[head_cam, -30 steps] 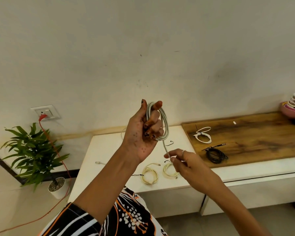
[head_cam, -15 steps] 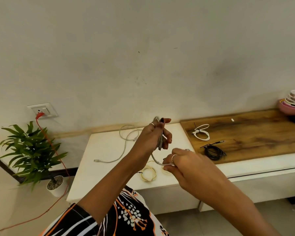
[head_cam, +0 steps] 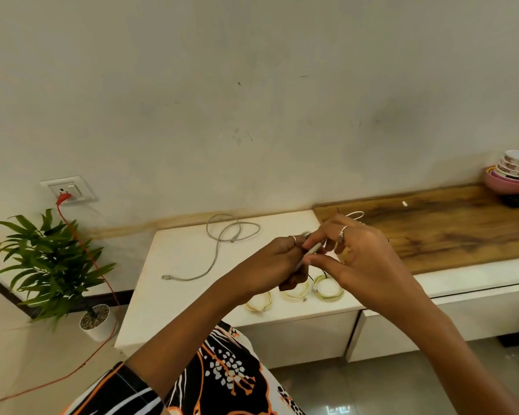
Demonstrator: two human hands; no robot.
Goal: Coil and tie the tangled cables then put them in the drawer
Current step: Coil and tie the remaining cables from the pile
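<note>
Grey coiled cable (head_cam: 309, 255) pinched between left hand (head_cam: 277, 262) and right hand (head_cam: 358, 254), fingers clamped on it above white cabinet top (head_cam: 189, 259) (three tied yellowish coils (head_cam: 297, 290) beneath; loose grey cable (head_cam: 222, 244) far-left).

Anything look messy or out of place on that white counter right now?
Yes: one grey cable sprawls loose and uncoiled near the wall, while three pale coils lie neatly near the front edge.
</note>
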